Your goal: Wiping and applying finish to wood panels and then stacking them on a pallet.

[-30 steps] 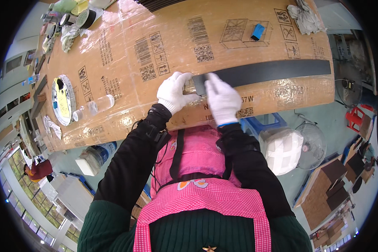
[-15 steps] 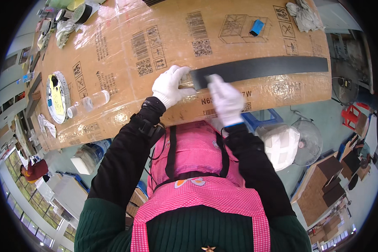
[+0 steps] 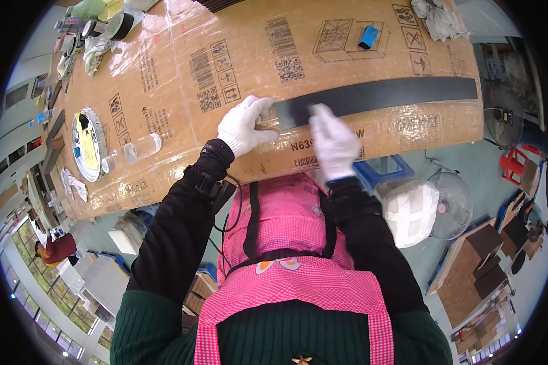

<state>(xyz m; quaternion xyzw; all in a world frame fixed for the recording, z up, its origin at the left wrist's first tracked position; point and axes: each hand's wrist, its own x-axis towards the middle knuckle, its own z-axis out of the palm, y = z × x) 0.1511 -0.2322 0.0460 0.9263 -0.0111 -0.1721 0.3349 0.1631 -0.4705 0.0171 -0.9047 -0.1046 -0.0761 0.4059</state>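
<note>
A long, flat black strip point(image 3: 402, 97) lies across the cardboard-covered table point(image 3: 182, 131), its left end in front of me. My left hand point(image 3: 245, 126), in a white knit glove, grips that end, with thumb and fingers at its two edges. Over the strip, just right of there, my gloved right hand point(image 3: 335, 143) is closed and smeared by motion. A dark blur point(image 3: 299, 112) shows at its fingertips against the strip; I cannot make out what it is.
A round tray point(image 3: 101, 146) and a clear bottle point(image 3: 143, 147) lie on the left. A blue block point(image 3: 368, 38) sits beyond the strip, a crumpled cloth point(image 3: 435, 21) at the far right. A blue stool point(image 3: 386, 173) and a fan point(image 3: 452, 207) stand beside the table.
My right hand has shifted slightly right and nearer to me over the strip. My left hand stays at the strip's end. The whole view has tilted a little.
</note>
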